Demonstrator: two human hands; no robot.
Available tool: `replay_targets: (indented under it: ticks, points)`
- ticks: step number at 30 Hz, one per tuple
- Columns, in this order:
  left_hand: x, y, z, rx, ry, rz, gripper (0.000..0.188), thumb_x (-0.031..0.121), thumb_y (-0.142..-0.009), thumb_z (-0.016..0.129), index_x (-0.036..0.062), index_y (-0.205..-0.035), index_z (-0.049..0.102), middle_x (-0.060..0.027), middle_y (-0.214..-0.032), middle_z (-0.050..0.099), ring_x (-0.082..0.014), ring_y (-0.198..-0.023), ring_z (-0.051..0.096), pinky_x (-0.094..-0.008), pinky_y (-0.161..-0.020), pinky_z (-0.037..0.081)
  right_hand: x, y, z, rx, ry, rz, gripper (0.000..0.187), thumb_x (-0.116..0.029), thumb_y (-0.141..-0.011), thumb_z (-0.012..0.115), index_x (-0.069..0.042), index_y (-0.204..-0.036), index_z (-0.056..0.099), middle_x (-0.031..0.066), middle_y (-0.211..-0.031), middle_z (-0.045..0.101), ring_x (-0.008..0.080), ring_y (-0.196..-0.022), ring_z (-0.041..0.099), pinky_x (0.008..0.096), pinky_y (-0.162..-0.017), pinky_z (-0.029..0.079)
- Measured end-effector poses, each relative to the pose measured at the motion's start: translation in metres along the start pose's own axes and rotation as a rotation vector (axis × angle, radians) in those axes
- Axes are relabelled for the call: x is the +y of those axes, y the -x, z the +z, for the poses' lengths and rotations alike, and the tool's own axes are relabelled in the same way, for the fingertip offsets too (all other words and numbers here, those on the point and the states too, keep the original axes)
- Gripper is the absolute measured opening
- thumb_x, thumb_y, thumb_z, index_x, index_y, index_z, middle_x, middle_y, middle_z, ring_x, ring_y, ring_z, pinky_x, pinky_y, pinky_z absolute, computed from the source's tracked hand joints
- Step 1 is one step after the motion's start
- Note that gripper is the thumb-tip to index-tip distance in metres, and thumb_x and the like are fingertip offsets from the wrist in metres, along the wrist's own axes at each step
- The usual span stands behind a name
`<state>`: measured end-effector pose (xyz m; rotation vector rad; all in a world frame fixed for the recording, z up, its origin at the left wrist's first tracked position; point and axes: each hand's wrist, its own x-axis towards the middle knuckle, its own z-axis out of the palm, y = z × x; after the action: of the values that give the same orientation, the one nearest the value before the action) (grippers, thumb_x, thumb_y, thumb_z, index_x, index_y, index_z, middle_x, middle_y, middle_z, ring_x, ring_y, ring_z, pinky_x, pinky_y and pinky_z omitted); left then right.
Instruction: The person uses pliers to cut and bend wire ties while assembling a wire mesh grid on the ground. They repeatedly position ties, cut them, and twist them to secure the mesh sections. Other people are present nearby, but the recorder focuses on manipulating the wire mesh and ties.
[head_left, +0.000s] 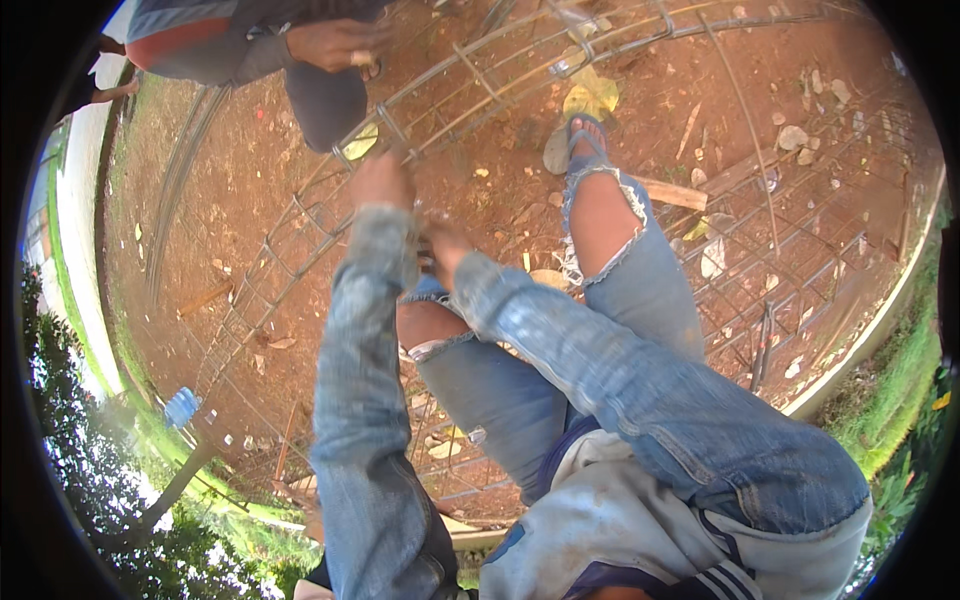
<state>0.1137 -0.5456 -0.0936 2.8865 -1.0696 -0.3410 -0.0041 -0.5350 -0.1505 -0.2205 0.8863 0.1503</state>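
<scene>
A long rebar cage (455, 115), made of thin bars with square stirrups, runs from the lower left to the upper right. At its near side is my left hand (382, 182), close to a stirrup and smeared by motion, so its fingers do not show clearly. My right hand (447, 250) is just below it, near my left cuff, with the fingers curled in. Something dark shows at those fingers, too blurred to name. Both forearms wear faded denim sleeves. My knees, in torn jeans (640, 290), are spread on the near side of the cage.
Across the cage a co-worker crouches, one hand (338, 45) near the bars. Steel mesh (800, 290) lies on the reddish soil to the right. A wooden piece (672, 193) is by my sandalled foot (586, 135). Bundled bars (175, 180) and a blue plastic container (181, 407) are at left.
</scene>
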Motion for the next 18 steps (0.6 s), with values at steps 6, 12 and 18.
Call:
replay_targets:
  ticks: [6,12,18]
  points:
    - [0.002,0.167,0.028,0.166,1.004,-0.383,0.027,0.013,-0.077,0.061,-0.0048,-0.097,0.057,-0.0139,-0.087,0.061,-0.0157,-0.080,0.059,-0.0277,-0.069,0.048,-0.044,0.166,-0.012,-0.300,0.526,0.036,0.022,-0.014,-0.083,0.052,-0.007,-0.103,0.053,0.0056,-0.072,0.057,0.0126,-0.056,0.056,0.0258,-0.043,0.044]
    - [0.082,0.242,0.063,-0.016,1.413,-0.392,0.026,0.018,-0.082,0.056,-0.0027,-0.097,0.057,-0.0099,-0.084,0.062,-0.0150,-0.070,0.059,-0.0232,-0.060,0.047,-0.209,0.293,-0.136,0.375,1.215,-0.900,0.019,-0.016,-0.079,0.055,-0.003,-0.094,0.056,0.0049,-0.074,0.060,0.0112,-0.065,0.056,0.0253,-0.055,0.046]
    - [0.099,0.247,0.051,-0.033,1.343,-0.488,0.028,0.023,-0.084,0.053,-0.0019,-0.097,0.057,-0.0098,-0.082,0.062,-0.0144,-0.068,0.058,-0.0232,-0.058,0.045,-0.250,0.396,-0.330,1.187,1.795,-0.647,0.032,-0.031,-0.071,0.061,-0.003,-0.084,0.056,0.0155,-0.076,0.060,0.0301,-0.074,0.059,0.0369,-0.066,0.046]
